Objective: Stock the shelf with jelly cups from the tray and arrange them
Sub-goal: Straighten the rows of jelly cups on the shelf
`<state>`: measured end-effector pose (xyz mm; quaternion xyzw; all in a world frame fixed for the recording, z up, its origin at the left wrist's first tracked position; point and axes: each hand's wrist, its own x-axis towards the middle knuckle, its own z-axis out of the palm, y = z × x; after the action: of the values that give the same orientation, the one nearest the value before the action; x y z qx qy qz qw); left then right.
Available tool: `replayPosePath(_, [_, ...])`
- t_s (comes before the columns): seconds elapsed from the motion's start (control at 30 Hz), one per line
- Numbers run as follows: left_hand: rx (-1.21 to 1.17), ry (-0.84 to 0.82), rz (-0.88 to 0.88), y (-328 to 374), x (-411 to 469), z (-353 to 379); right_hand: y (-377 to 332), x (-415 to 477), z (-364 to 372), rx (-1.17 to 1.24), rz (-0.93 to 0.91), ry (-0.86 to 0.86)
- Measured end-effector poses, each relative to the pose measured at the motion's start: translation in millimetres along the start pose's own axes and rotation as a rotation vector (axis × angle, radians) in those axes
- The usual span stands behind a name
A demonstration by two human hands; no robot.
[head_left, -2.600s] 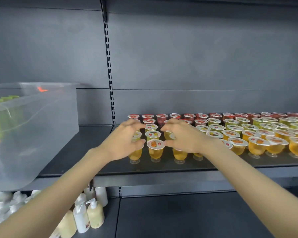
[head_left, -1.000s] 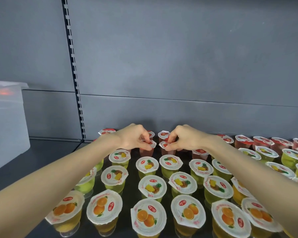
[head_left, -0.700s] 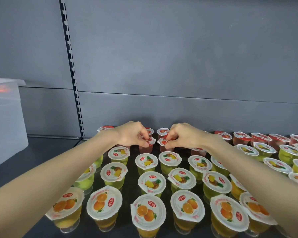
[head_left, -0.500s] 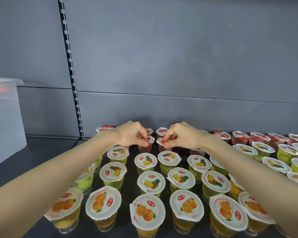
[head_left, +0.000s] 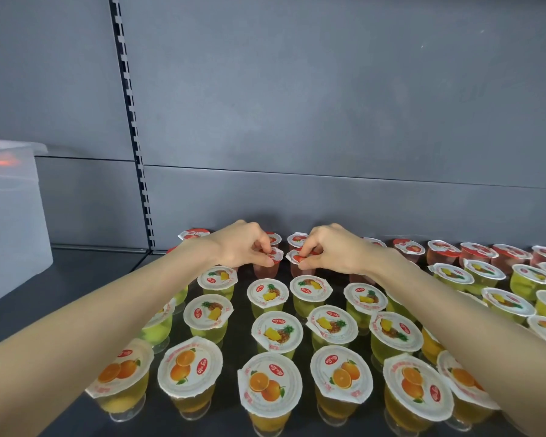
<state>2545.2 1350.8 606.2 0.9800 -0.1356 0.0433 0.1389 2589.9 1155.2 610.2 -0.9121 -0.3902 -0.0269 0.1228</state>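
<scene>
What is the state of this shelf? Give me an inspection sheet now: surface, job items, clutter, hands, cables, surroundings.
Surface: dark shelf, cups standing in rows across it.
Job's things: orange cups in the front row, pineapple cups in the middle rows, red cups at the back, all upright; translucent bin at far left, contents not visible.
Clutter: nothing seen.
Hands: left hand pinches left red cup at its lid; right hand pinches right red cup likewise.
Cables: nothing seen.
Surroundings: grey back panel, slotted upright.
</scene>
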Motion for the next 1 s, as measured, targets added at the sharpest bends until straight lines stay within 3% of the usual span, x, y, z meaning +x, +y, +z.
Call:
replayPosePath(0.4, [0.055,-0.041,-0.014,5.1,-3.7,-4.9,-2.2,-3.6,-3.5,-0.015,0.014,-0.016])
replayPosePath(0.63, [0.071,0.185,0.064,15.6,-26.5,-12.4,-15.8,-29.0,-12.2,-0.025,0.030,0.124])
replayPosePath(1.0, [-0.014,-0.047,0.174,30.8,-71.1,-4.2,-42.0,-73.3,-4.4,0.054,0.011,0.033])
